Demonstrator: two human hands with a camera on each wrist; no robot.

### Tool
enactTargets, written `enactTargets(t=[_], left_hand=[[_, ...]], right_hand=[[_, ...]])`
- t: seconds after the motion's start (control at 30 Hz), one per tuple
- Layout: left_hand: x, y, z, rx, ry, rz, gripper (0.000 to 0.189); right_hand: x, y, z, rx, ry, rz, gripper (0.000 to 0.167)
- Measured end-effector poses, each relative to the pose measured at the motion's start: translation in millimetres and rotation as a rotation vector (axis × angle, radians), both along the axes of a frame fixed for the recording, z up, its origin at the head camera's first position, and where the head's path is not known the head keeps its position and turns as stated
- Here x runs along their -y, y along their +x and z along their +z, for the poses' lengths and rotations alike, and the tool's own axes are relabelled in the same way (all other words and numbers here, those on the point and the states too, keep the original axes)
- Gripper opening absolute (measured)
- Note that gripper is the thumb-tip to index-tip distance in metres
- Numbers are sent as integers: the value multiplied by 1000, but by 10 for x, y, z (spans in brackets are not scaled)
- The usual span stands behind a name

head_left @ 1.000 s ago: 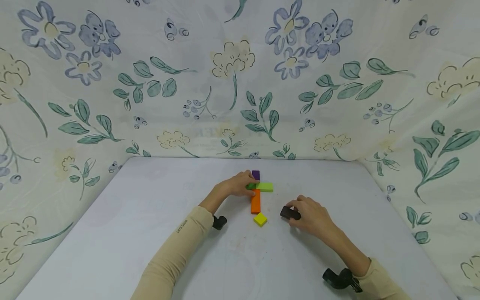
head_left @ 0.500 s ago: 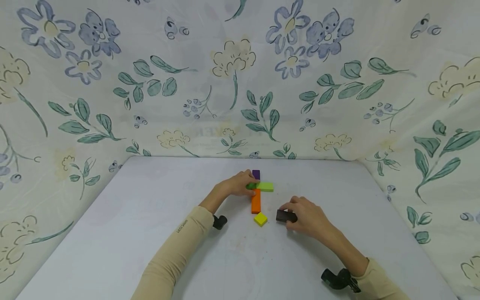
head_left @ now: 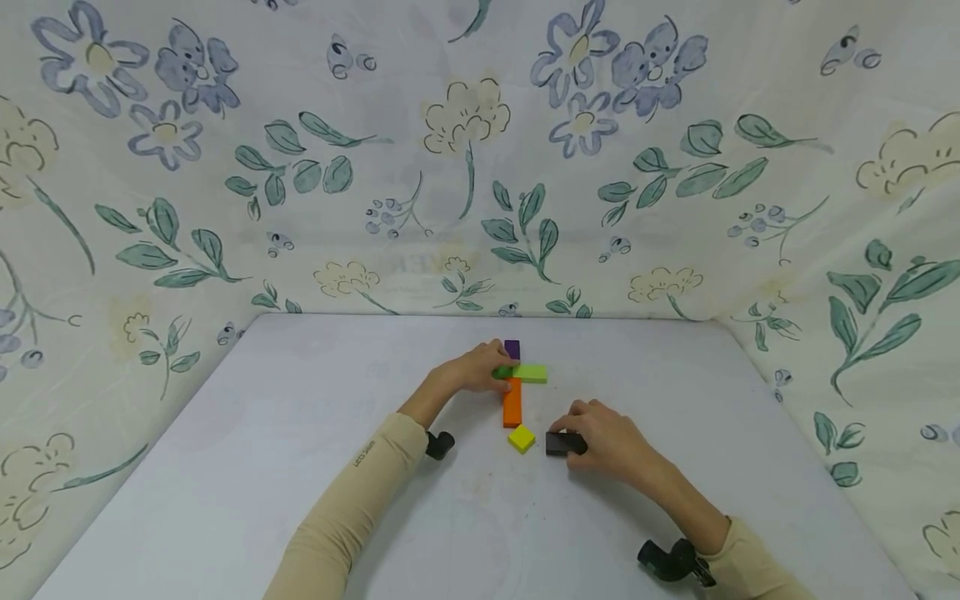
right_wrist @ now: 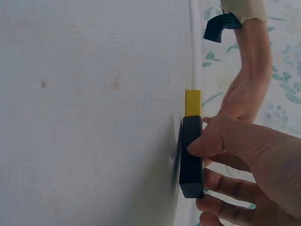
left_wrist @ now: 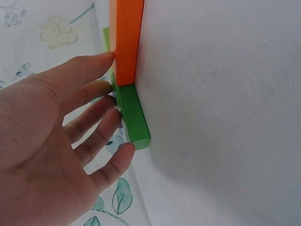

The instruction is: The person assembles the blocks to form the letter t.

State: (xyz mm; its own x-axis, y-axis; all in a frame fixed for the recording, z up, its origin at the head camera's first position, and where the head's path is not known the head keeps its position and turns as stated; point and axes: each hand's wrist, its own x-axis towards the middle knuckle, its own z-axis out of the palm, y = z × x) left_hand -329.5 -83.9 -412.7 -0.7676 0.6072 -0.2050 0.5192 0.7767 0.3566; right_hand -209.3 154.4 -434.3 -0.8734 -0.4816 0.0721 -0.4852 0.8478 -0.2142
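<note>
My left hand [head_left: 480,367] rests its fingertips on the dark green block [left_wrist: 134,115] and its thumb against the orange block [head_left: 512,403], both lying on the table. A light green block [head_left: 532,374] lies to the right of the dark green one, and a purple block [head_left: 512,349] sits behind them. In front of the orange block, a yellow block [head_left: 521,438] is turned cornerwise. My right hand [head_left: 609,442] pinches a black block [right_wrist: 191,160] between thumb and fingers, just right of the yellow block. In the head view a small gap shows between these two.
A white table [head_left: 450,517] carries the blocks. Patterned floral cloth [head_left: 465,167] hangs behind it and at both sides. Black camera mounts [head_left: 675,560] sit on the wrists, below the beige sleeves [head_left: 360,492].
My right hand has brought the black block leftward and slightly nearer the body, closer to the yellow block. The block has turned to lie level across the view. My left hand stays in place.
</note>
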Motion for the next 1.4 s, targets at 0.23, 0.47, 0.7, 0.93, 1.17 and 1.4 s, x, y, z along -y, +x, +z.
enactTargets(t=[0.23,0.47,0.7,0.93,1.17,1.4], left_hand=[[6,-6,-12,-8,-3,-3,51],[6,-8,-14,-6,3,2,50],[6,-3,-20,-5,10,2,50],[5,-4,-22,-6,14,1,51],[2,-10,-26,-7,2,5,51],[2,-13,-27,-7,2,2,51]], right_hand=[[26,9,11,15,-2,38,34],[51,5,18,31,0,38,34],[61,-3,-4,20,-4,33,33],[76,1,-1,21,-10,36,33],[92,-4,-8,30,-15,29,34],[96,0,-12,23,-23,39,34]])
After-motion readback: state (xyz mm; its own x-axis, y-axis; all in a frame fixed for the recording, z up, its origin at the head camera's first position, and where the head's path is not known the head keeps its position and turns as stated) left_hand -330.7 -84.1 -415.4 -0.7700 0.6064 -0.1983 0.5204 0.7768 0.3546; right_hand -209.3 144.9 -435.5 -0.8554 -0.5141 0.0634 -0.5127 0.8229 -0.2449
